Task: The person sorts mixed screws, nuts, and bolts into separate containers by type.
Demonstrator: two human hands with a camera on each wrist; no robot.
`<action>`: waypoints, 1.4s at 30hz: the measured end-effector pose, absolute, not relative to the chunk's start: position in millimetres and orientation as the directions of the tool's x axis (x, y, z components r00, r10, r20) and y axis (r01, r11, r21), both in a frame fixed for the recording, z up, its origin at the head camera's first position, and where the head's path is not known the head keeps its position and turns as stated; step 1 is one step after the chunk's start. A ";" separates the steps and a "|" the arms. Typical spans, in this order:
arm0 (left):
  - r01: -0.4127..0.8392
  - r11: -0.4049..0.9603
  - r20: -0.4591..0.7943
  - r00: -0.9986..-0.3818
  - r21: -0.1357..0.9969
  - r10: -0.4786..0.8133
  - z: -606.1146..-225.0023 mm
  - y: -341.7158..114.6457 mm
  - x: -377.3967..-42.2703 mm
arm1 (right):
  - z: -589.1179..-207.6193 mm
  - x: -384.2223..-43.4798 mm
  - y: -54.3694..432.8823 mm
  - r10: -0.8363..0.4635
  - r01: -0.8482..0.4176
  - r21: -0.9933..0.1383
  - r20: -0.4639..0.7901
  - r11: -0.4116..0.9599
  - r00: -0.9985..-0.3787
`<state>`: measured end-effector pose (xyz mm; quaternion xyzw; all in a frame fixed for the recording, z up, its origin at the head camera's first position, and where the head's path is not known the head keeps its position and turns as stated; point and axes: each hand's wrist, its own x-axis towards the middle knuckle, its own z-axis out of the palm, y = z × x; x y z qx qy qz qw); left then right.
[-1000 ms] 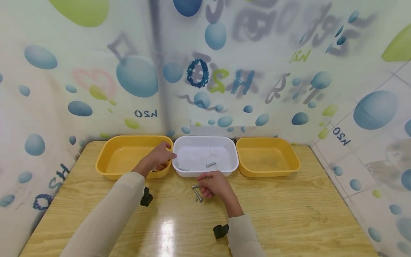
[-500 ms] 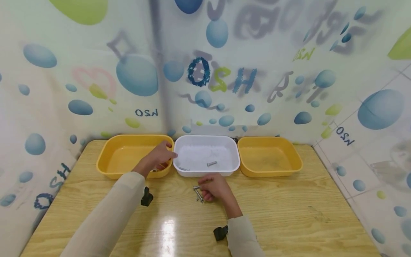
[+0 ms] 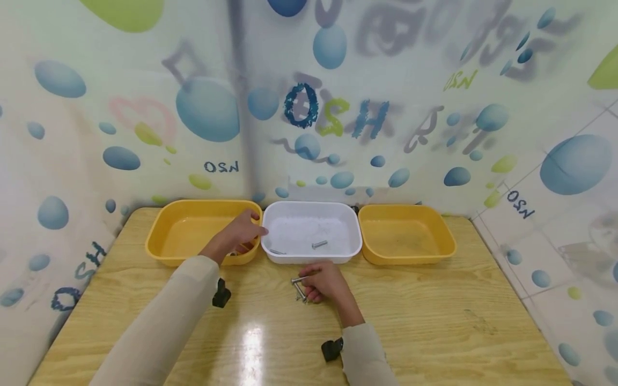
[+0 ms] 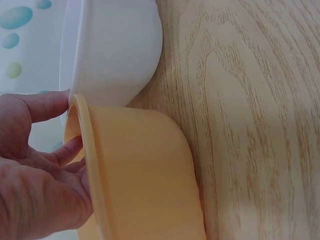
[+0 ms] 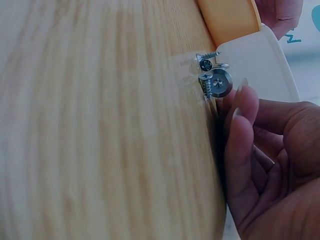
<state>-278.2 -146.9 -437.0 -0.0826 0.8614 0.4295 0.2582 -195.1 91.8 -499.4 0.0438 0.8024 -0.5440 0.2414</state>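
My left hand [image 3: 241, 229] reaches over the near right corner of the left yellow bin [image 3: 181, 236], with one digit at the white bin's edge. In the left wrist view its lower fingers [image 4: 67, 152] go inside the yellow wall; the fingertips are partly hidden. Small metal pieces [image 3: 234, 253] show beneath it. In front of the white bin [image 3: 289, 225], my right hand [image 3: 325, 280] pinches the end of a bolt [image 3: 296, 280] just above the table. Another bolt [image 3: 300, 291] lies beside it, with small screws [image 5: 207, 86] close by in the right wrist view.
Inside the white bin lie a bolt [image 3: 319, 244] and a thin metal piece [image 3: 277, 252]. The right yellow bin [image 3: 407, 236] stands beside it. All three bins line the back of the wooden table [image 3: 434, 321], against a patterned curtain [image 3: 328, 155].
The head view has shifted slightly. Both hands keep their places at the left yellow bin and at the bolts, and the bins stay put.
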 end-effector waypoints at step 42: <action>-0.369 0.624 -0.515 -0.855 0.689 0.064 -433.0 -145.2 -274.8 | -462.1 -189.5 95.7 -0.326 0.204 -0.877 -0.365 0.435 -0.872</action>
